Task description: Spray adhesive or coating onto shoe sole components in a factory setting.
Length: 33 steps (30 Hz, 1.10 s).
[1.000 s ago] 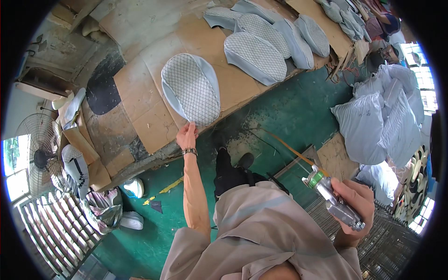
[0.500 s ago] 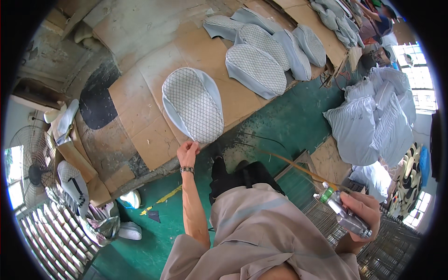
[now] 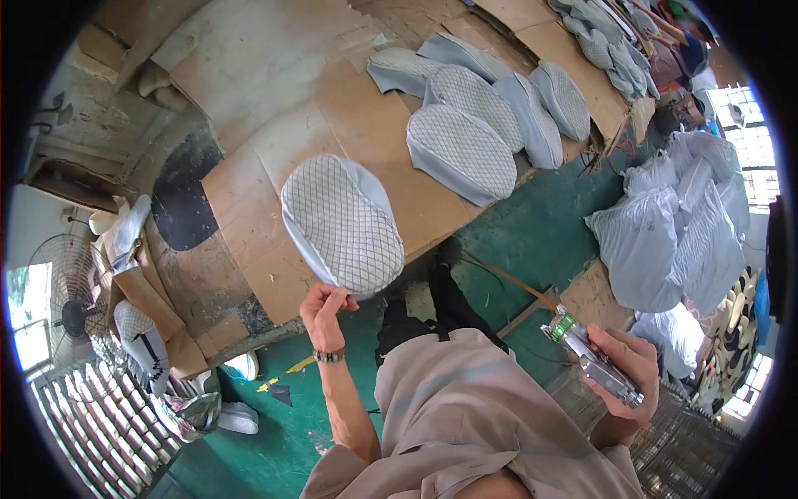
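Between its fingertips my left hand (image 3: pixel 327 313) pinches the near edge of a grey quilted fabric cover (image 3: pixel 345 224), an oval piece with a diamond stitch pattern and a smooth pale side band. The cover's near end is at the front edge of the cardboard-covered table (image 3: pixel 274 283). Off to the right, my right hand (image 3: pixel 623 366) is wrapped around a metal spray gun (image 3: pixel 594 362) with a green ring near its front. The gun points up and left, apart from the cover.
Several similar quilted covers (image 3: pixel 461 154) lie overlapping farther right on the table. White sacks (image 3: pixel 665 224) are piled on the right. At the left stand a fan (image 3: pixel 73 316) and a rack of pale pieces (image 3: pixel 108 416). Another person (image 3: pixel 690 54) is at the far right.
The pinched cover has shifted toward me, its near end rising slightly. My right hand has moved the spray gun left and a little upward. The whole view has shifted somewhat.
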Each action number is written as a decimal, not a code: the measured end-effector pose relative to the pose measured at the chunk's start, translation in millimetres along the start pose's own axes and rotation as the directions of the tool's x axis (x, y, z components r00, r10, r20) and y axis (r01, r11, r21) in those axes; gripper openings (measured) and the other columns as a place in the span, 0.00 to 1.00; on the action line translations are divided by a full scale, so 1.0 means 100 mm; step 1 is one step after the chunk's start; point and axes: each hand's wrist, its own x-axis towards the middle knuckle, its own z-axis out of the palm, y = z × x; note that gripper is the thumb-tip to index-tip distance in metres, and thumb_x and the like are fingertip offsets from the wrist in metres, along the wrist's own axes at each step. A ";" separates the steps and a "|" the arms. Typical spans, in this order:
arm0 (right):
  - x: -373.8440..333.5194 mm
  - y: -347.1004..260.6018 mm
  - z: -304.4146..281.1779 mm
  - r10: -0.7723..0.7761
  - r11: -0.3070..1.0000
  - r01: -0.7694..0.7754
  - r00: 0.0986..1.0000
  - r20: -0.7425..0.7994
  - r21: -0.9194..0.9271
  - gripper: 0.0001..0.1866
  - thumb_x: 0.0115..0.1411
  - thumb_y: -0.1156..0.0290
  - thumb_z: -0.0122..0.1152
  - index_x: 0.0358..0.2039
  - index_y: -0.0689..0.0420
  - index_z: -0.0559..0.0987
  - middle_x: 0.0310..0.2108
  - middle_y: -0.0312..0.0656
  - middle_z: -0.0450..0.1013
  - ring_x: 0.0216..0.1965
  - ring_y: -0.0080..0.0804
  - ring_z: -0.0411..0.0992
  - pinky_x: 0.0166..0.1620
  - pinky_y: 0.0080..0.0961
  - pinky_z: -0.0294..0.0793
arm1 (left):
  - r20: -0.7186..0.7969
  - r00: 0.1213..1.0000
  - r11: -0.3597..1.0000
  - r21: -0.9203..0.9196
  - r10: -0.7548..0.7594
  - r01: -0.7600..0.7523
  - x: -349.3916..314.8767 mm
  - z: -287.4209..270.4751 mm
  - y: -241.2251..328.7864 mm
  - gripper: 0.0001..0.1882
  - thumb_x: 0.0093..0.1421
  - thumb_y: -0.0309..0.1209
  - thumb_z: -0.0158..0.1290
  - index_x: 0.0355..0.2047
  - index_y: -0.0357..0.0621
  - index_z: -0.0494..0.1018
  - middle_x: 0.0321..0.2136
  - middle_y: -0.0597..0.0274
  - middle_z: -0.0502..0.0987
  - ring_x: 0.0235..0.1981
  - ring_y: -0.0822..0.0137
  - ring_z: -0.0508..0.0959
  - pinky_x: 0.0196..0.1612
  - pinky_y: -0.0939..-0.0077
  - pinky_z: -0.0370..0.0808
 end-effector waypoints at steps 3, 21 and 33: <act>0.16 0.19 -0.04 -0.058 0.998 0.057 0.998 0.033 0.040 0.35 0.47 0.71 0.74 0.58 0.66 0.81 0.37 0.53 0.81 0.32 0.45 0.79 0.38 0.30 0.75 | -0.140 0.988 0.994 0.077 -0.070 0.081 0.24 -0.04 -0.07 0.06 0.60 0.25 0.59 0.27 0.36 0.77 0.20 0.61 0.75 0.20 0.66 0.78 0.25 0.71 0.78; 0.27 1.44 -0.41 -0.096 0.972 0.100 0.995 -0.027 0.213 0.42 0.47 0.83 0.67 0.67 0.57 0.74 0.42 0.50 0.81 0.39 0.50 0.80 0.42 0.37 0.80 | 0.193 0.872 0.892 -0.146 0.450 -0.428 2.18 2.36 2.33 0.03 0.64 0.28 0.56 0.36 0.44 0.79 0.34 0.65 0.82 0.36 0.66 0.83 0.40 0.62 0.85; -0.02 2.04 -0.56 0.192 0.971 -0.170 0.974 -0.121 0.166 0.47 0.42 0.83 0.71 0.68 0.55 0.73 0.35 0.48 0.76 0.35 0.52 0.76 0.40 0.41 0.77 | 0.449 0.737 0.863 -0.260 0.505 -0.433 3.18 5.29 0.87 0.03 0.64 0.22 0.55 0.37 0.40 0.78 0.36 0.59 0.80 0.37 0.65 0.82 0.44 0.60 0.88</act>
